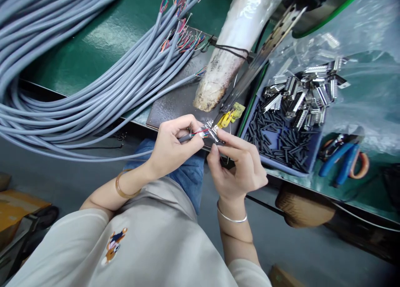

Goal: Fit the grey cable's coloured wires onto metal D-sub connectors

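Left hand point(175, 143) is pinching a grey cable point(186, 137) just behind its stripped end, thumb and forefinger closed on the jacket; grip so near the tip is probably steadying the short coloured wires point(201, 132) fanning out of it; right hand point(239, 166) is clamping a small metal connector point(214, 133) between thumb and fingertips, pin row turned towards the wires; the two hands are working close together, fingertips almost touching, connector and wire ends meeting in front of the bench edge, above the lap; a yellow clip point(231, 115) is sitting just beyond the connector on the dark plate point(175, 105); the cable is trailing off to the left into the loose bundle of grey cables point(78, 91) draped over the green bench point(103, 41), their stripped ends lying on the plate within reach; blue tray point(281, 169) of short black sleeves is standing right of the hands, with a clear bag of spare connectors point(306, 95) lying over its far end, apparently laid out for the right hand; blue-handled pliers point(340, 159) are resting further right; a film-wrapped cylinder point(231, 49) is slanting down onto the plate
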`<state>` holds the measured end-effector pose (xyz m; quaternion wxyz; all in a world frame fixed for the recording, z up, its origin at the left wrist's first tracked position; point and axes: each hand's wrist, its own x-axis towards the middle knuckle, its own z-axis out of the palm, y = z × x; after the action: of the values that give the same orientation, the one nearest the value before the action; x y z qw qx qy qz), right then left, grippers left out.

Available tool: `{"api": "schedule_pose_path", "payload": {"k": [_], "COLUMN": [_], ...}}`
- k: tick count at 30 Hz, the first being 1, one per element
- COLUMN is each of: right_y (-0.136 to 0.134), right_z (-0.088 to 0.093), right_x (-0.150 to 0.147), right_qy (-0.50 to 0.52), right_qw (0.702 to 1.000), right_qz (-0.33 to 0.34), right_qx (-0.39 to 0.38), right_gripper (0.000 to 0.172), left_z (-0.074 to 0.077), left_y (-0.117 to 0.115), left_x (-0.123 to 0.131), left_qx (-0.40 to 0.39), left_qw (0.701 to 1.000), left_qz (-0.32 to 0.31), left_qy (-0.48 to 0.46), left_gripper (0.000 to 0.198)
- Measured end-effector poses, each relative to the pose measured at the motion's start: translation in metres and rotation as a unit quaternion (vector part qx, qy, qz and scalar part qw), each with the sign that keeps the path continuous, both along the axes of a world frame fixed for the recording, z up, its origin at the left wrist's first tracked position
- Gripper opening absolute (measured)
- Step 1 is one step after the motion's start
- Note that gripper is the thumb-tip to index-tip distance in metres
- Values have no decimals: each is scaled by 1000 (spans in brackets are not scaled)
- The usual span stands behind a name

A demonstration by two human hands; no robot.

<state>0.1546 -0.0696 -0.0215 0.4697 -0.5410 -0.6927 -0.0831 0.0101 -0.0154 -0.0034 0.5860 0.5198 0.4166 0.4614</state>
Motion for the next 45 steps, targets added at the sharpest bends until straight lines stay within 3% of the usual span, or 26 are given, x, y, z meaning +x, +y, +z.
{"api": "schedule_pose_path", "payload": {"k": [3,6,8,17,34,41,45], "right_y": [0,1,1,4,9,9,9], "right_z": [1,5,7,2,-3,4,7], "right_x": [0,0,-1,-1,3,3,2], "right_qy": [82,212,233,71,69,53,47], "right_qw": [996,974,967,997,997,998,999], "right_qz": [3,7,9,6,14,11,5], "right_qx": [-21,-79,-98,-11,-31,-23,-17], "right_gripper": [18,11,9,19,16,19,19], "left_z": [1,2,2,1,-4,-3,-3], "left_y": [0,1,2,0,1,2,1], "left_x": [-4,-8,-9,-2,0,-1,-1], "left_qx": [-18,-62,-80,-3,52,112,98], "left_qw": [1000,996,993,1000,998,993,995], "left_qz": [-20,-62,-70,12,30,33,20], "left_qy": [-5,-25,-48,-26,29,36,24], "left_gripper": [14,15,16,14,17,15,16]}}
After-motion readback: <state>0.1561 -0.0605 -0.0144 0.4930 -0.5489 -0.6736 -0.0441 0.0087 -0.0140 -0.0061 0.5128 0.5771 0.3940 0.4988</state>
